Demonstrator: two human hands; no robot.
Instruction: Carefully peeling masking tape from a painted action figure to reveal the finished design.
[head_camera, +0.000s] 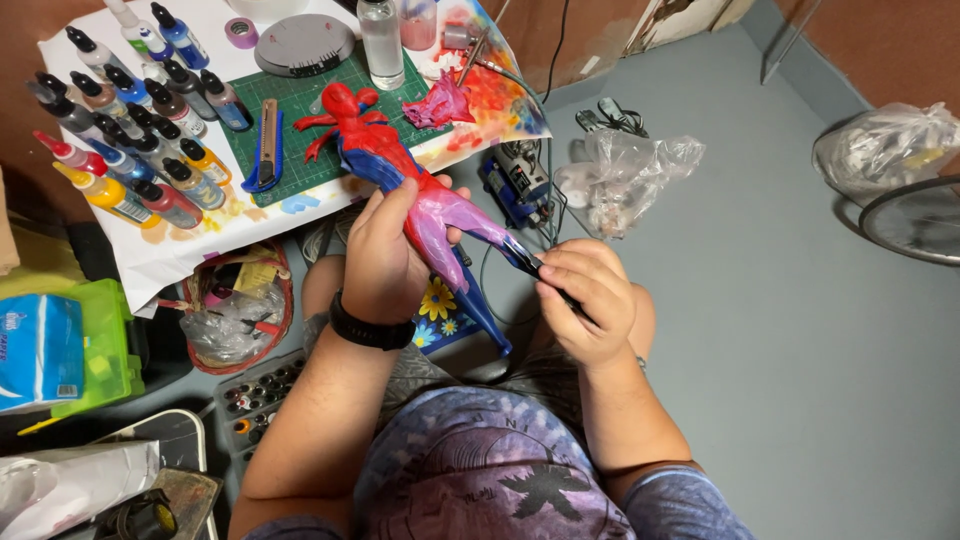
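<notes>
My left hand grips a red and blue action figure around its waist and thighs, head pointing away from me. One leg shows pink-purple paint, the other leg is blue and points down toward my lap. My right hand pinches a thin dark paintbrush whose tip touches the purple leg. A black band sits on my left wrist.
A green cutting mat holds a utility knife. Several paint bottles stand at the left. A clear bottle, a pink figure part, plastic bags, a tissue pack and a green box lie around.
</notes>
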